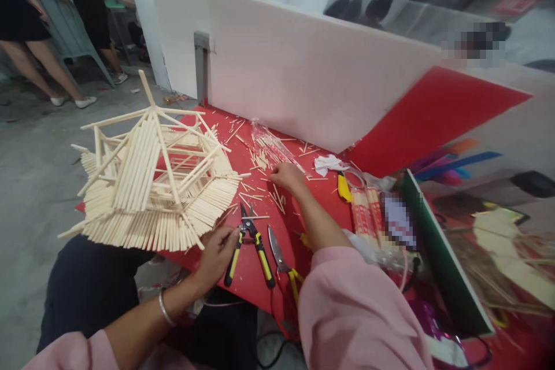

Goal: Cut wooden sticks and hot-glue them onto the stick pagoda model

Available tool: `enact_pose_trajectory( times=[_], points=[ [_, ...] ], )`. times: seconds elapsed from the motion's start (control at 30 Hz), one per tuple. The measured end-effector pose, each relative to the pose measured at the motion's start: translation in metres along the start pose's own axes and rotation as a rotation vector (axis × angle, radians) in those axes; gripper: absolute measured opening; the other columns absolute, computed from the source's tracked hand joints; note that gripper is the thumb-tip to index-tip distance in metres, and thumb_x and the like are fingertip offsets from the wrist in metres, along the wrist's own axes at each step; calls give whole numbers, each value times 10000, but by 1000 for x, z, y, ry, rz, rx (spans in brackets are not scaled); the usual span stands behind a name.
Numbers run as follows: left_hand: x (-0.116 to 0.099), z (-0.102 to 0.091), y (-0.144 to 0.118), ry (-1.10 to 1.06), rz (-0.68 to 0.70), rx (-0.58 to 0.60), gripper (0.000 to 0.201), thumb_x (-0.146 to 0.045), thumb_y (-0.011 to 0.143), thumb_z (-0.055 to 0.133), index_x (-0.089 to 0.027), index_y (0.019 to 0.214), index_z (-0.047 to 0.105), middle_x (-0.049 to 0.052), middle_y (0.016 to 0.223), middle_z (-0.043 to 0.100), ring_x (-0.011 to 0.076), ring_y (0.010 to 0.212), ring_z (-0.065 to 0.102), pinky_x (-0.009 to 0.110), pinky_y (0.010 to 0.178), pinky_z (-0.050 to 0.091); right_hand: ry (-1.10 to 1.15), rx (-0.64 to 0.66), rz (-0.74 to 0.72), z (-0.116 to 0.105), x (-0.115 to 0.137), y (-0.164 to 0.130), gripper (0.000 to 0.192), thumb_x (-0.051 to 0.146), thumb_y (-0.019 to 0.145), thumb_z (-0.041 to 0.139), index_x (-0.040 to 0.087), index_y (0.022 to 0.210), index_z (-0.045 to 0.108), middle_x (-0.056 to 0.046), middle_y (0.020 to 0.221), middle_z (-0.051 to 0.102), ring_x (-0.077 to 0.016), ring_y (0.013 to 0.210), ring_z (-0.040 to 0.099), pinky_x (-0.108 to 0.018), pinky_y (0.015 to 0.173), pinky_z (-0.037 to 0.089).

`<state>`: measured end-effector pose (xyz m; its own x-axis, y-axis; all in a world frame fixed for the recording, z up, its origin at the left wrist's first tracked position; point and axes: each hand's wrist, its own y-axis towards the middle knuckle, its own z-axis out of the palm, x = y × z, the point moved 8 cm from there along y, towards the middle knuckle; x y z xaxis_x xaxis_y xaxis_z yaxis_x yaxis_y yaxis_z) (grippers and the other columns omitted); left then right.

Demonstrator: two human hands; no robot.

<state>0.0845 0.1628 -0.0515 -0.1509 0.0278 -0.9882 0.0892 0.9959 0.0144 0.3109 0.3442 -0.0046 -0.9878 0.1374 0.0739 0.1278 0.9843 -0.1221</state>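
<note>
The work in hand looks like gathering the next piece for the stick roof model (151,179): a cut stick has to be chosen and the cutters kept ready. The roof model, a hexagonal frame with rows of pale sticks laid as eaves, sits on the red table (249,274) at its left end, overhanging the edge toward the person's lap.

The left hand (217,257) lies just in front of the roof model's lower right corner, its fingers (228,237) loosely curled, resting against the near yellow-and-black handle of the cutters (250,248) (touching rather than truly gripping, as far as can be told). The cutters lie flat on the table, jaws pointing up toward the roof model's eaves.

The right hand (286,175) reaches further out, to the right of the roof model, fingers bent down onto the loose stick offcuts (264,182) scattered there; whether it has one pinched cannot be told. Just beyond it lies a clear bag of sticks (273,147). A second pair of snips (281,263) lies just right of the cutters.

Judging from this, the next move calls for a fine pinch on a single thin stick, then a firm close of the left hand round both cutter handles
</note>
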Motion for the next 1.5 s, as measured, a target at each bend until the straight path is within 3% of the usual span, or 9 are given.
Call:
enact_pose_trajectory(
  times=[0.17,0.33,0.53,0.7,0.87,1.0,1.17,1.33,1.5],
  points=[
    [1,-4,-1,-8,-68,-37,320,-436,907,495,-185,776,643,-1,691,606,145,667,573,241,640,460,21,7,-185,4,29,14,251,331,816,578,262,1003,731,-32,1014,732,-182,928,633,-226,740,433],
    [-5,-14,-3,-14,-26,-143,296,-383,911,508,-208,1081,677,63,1068,709,190,910,662,295,780,534,3,1,-255,11,46,27,335,292,823,558,251,1121,705,-91,1167,665,-228,996,619,-270,773,438],
    [-12,-14,-2,-16,12,-151,281,-346,919,506,-219,1081,697,60,1031,730,215,1052,650,328,886,536,30,48,-269,16,26,30,254,284,823,551,255,963,761,-26,1099,688,-168,949,627,-205,743,419],
    [-10,-11,-2,-27,14,-133,259,-352,915,506,-221,1013,707,70,1190,683,219,1091,641,327,918,528,29,15,-120,12,10,32,308,416,834,526,194,880,734,-67,887,717,-188,847,634,-228,681,410],
    [-3,-13,-4,9,-11,-142,284,-374,921,493,-223,1053,695,65,1137,701,209,1011,666,339,908,530,55,7,8,11,18,46,333,466,739,616,174,863,718,-111,903,712,-210,828,638,-248,658,420],
    [3,-10,-4,5,-43,-85,302,-383,932,478,-224,1088,683,54,1061,716,202,965,670,331,882,532,121,116,-51,14,23,50,159,290,661,670,172,749,730,-43,715,693,-160,695,621,-222,605,404],
    [-5,-10,-3,-25,-25,-75,283,-379,932,476,-226,1023,696,63,1042,713,207,981,656,332,894,514,233,253,-126,21,19,37,120,223,632,679,148,704,739,4,564,632,-116,567,578,-198,536,395],
    [-13,-12,-2,-40,1,-92,292,-417,918,488,-228,947,709,65,992,714,217,986,635,344,911,498,329,293,-112,25,9,29,142,238,700,676,132,767,742,-5,562,653,-92,496,562,-182,519,429],
    [-11,-9,-1,-42,-11,-56,352,-467,926,452,-210,953,691,57,930,704,193,869,642,297,786,523,315,235,-88,19,-5,31,169,268,781,638,146,812,750,-39,678,723,-111,555,624,-191,574,472]
  ],
)
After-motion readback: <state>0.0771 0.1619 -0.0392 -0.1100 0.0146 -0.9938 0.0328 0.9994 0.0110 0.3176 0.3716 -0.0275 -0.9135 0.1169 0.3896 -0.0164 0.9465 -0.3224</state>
